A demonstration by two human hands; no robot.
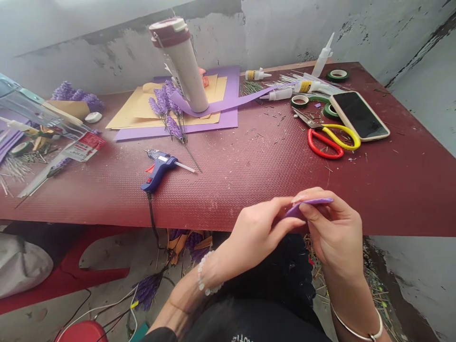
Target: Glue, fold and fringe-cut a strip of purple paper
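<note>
Over the front edge of the dark red table (228, 199), both hands pinch a small folded purple piece (309, 206), which looks like foam or paper. My left hand (258, 228) grips its left end between thumb and fingers. On the other side, my right hand (333, 228) has its thumb pressed on the near face and its fingers behind. The fingers partly cover the piece. Beyond the right hand lie scissors (326, 137) with one red and one yellow handle, blades pointing away to the left.
A blue glue gun (160, 168) lies left of centre, its cord over the edge. Behind it a tumbler (183, 66) stands on purple and tan sheets beside lavender stems (167, 107). A phone (359, 115), green tape (337, 75) and glue bottles (323, 59) sit at the right.
</note>
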